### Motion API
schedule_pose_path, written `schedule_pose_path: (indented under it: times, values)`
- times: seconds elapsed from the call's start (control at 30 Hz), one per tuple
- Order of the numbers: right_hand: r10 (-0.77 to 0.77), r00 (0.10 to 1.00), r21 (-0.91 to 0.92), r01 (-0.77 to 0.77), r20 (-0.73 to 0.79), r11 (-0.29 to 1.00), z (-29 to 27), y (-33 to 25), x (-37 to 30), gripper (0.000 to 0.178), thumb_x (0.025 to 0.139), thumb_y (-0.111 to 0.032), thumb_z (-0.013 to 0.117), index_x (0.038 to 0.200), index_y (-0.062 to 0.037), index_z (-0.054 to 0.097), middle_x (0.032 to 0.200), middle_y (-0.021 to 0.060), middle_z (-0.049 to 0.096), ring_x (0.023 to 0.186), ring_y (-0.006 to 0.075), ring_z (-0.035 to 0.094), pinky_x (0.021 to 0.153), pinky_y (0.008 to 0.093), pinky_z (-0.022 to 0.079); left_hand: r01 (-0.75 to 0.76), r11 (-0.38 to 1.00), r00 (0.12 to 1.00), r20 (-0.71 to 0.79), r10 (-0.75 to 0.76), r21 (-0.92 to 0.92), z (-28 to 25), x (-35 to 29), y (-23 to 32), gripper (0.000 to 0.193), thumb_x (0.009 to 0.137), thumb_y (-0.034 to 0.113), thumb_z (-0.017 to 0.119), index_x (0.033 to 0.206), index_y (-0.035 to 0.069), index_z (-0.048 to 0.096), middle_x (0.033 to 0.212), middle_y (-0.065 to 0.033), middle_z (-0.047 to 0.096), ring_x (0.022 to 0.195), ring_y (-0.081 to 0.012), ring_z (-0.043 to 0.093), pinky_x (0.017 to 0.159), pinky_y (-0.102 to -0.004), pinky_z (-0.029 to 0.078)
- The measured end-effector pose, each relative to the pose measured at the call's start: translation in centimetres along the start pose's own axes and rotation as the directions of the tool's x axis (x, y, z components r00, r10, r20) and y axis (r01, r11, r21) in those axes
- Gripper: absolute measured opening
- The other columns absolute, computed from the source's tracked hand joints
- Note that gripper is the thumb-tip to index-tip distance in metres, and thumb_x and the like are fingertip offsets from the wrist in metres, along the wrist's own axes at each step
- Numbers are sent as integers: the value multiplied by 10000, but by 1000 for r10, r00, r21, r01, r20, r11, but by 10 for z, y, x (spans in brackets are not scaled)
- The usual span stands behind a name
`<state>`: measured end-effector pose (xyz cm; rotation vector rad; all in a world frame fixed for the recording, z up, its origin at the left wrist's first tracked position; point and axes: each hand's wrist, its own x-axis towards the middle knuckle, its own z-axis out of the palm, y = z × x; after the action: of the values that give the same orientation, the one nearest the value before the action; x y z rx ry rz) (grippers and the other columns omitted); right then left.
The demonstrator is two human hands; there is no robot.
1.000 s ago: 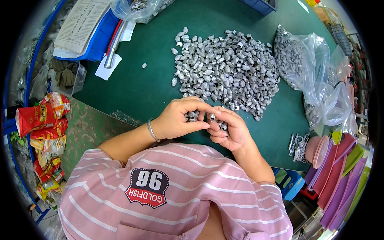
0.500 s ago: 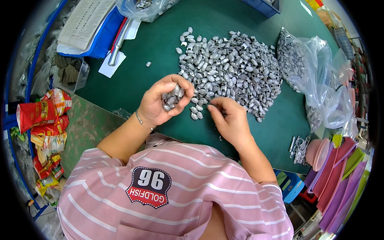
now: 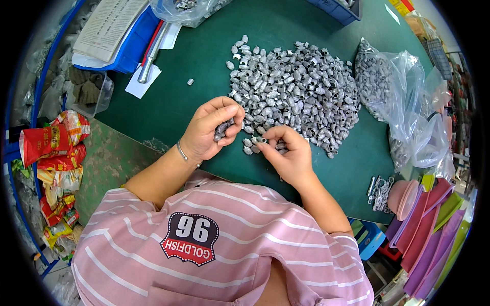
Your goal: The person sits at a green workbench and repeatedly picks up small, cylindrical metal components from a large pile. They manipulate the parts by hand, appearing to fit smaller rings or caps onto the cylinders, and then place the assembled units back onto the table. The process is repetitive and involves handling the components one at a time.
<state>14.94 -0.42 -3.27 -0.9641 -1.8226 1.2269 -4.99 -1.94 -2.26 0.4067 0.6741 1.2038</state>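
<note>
A broad heap of small grey metal barrel-shaped pieces (image 3: 301, 92) lies on the green table. My left hand (image 3: 208, 127), with a bangle at its wrist, is curled around several of these metal pieces (image 3: 222, 129) at the heap's near left edge. To the right of it, my right hand (image 3: 288, 153) pinches one metal piece (image 3: 259, 139) between thumb and forefinger. More grey pieces show under its curled fingers. A few loose metal pieces (image 3: 248, 146) lie on the table between the two hands.
A clear plastic bag (image 3: 416, 112) of the same pieces stands right of the heap. Metal clips (image 3: 380, 193) lie at the table's right edge. At the far left are a blue bin (image 3: 135, 46) with papers and a long-handled tool (image 3: 152, 56). A blue crate (image 3: 339, 11) stands at the back.
My left hand has closed further over its pieces and turned inward. My right hand has shifted slightly left and now shows a piece at its fingertips.
</note>
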Motion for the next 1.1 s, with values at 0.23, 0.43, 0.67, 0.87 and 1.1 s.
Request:
schedule_pose_path:
  times: [0.23,0.43,0.67,0.87,1.1]
  values:
    - [299,838,890,-428,457,-159,-20,-9,0,83,915,-129,432,905,-57,471,693,75,467,482,94,355,377,195,263,31,997,1000,1,-32,65,3,1,-5,117,904,126,498,844,26,511,818,-74,502,583,-80,442,392,-166,324]
    - [392,783,875,-442,483,-196,-21,-11,-2,96,929,-131,417,905,-55,470,719,76,463,492,95,358,383,197,274,46,996,999,15,-47,80,2,-1,-11,105,907,122,501,848,34,511,818,-70,508,587,-76,445,394,-163,324]
    - [559,728,894,-443,398,-60,-18,-21,-2,181,939,-218,476,961,-45,522,784,66,524,539,92,420,397,190,315,70,992,997,19,-72,101,4,-2,-13,109,900,134,523,861,32,519,828,-69,520,581,-76,447,394,-164,323]
    - [449,766,883,-449,460,-139,-18,-11,-9,180,939,-223,477,951,-49,519,777,67,526,534,89,418,389,186,310,75,991,997,20,-78,108,6,-3,-14,116,898,140,532,864,30,522,819,-67,520,581,-73,447,395,-162,320]
    - [408,790,884,-452,458,-117,-18,-10,-9,173,937,-213,473,928,-45,514,725,81,518,533,102,420,378,195,302,62,992,998,17,-64,112,5,-4,-13,119,900,139,527,863,26,520,820,-67,517,584,-73,445,396,-163,320]
